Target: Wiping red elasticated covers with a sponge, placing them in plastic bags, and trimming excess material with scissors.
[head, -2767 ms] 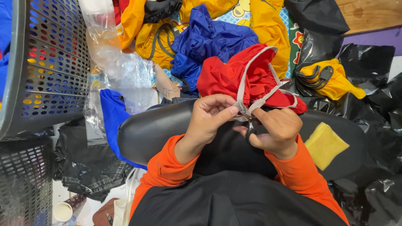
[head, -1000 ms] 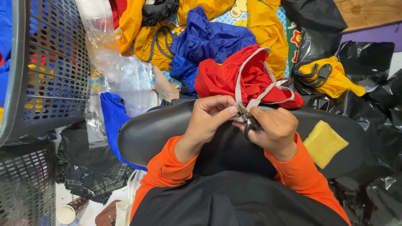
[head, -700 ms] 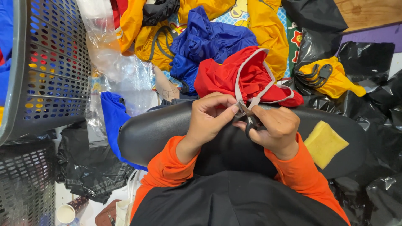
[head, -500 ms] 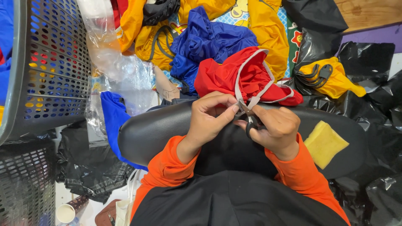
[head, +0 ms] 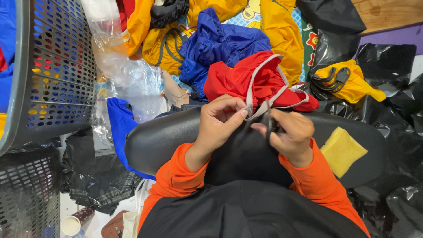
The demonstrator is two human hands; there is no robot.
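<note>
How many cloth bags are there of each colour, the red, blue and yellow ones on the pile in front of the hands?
Red: 1, the red bag whose grey cord the left hand and right hand pinch.
Blue: 2, the blue bag and a blue piece by the basket.
Yellow: 4, at.
Total: 7 showing; folds may hide more.

The one camera sits on my head, looking steeply down and close onto my left hand [head: 219,123], right hand [head: 288,134] and the black cushion [head: 176,132] before me.
</note>
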